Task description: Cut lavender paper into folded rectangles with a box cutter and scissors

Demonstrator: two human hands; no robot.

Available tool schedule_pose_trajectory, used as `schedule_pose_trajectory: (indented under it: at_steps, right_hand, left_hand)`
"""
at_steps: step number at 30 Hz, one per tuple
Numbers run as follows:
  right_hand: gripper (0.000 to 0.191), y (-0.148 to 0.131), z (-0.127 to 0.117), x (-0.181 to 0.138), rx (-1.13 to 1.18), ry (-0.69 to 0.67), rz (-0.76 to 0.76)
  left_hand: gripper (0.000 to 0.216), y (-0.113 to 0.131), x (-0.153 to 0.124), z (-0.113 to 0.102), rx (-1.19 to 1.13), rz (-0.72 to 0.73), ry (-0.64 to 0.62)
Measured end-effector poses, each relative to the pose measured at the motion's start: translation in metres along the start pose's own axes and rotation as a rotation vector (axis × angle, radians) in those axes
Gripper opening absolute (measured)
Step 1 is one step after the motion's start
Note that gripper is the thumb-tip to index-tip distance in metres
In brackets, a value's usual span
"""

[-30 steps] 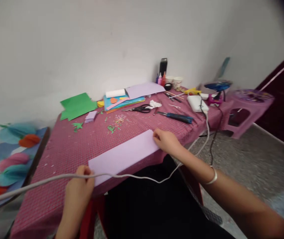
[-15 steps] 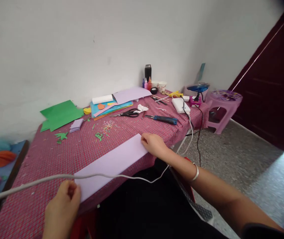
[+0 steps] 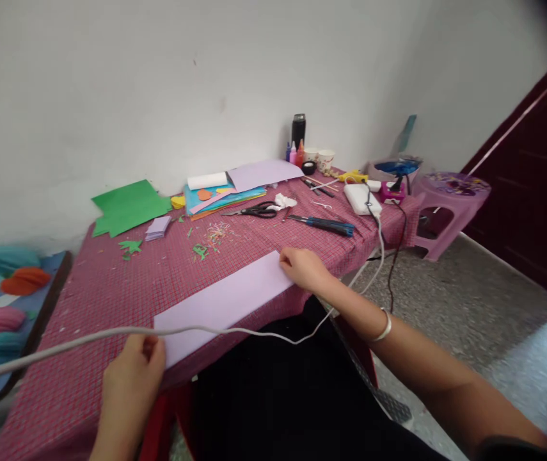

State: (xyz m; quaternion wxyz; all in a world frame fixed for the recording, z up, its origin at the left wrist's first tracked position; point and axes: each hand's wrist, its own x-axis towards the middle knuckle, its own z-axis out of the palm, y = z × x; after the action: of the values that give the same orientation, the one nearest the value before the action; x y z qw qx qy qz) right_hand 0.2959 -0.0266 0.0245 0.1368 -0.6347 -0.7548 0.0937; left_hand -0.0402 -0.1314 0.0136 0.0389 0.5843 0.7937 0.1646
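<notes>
A long strip of lilac paper (image 3: 228, 301) lies along the table's near edge, one end at each of my hands. My left hand (image 3: 136, 368) pinches its left end between thumb and fingers. At the far right end, my right hand (image 3: 302, 266) is closed on the paper's edge. A white cable (image 3: 235, 331) hangs across the view in front of the strip. Beyond the paper lie a blue utility knife (image 3: 325, 225), black-handled scissors (image 3: 258, 209) and a scatter of thin paper shreds (image 3: 218, 235). A small stack of lilac pieces (image 3: 158, 228) sits to the left.
Green paper sheets (image 3: 132, 208), a lilac sheet (image 3: 266, 174) and coloured paper lie at the back by the wall. Small paint bottles (image 3: 293, 155), paper cups (image 3: 325, 160) and a white box with cables (image 3: 362, 200) stand right. A pink stool (image 3: 450, 192) is beyond the table.
The view has turned slightly, so the table sits further right and the far items higher. Both hands keep their hold on the lilac strip, which has barely shifted on the table.
</notes>
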Motion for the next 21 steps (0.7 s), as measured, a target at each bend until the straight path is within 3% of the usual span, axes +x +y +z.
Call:
schedule_pose_trajectory:
  at_steps: [12, 21]
  right_hand:
    - [0.022, 0.0007, 0.0025, 0.0035, -0.104, -0.029, 0.005]
    - [0.022, 0.0023, 0.0042, 0.0037, -0.087, -0.016, -0.003]
  left_hand:
    - [0.007, 0.0063, -0.0050, -0.0013, -0.081, 0.021, -0.001]
    - [0.035, 0.0040, -0.0039, -0.0009, -0.110, 0.219, -0.037]
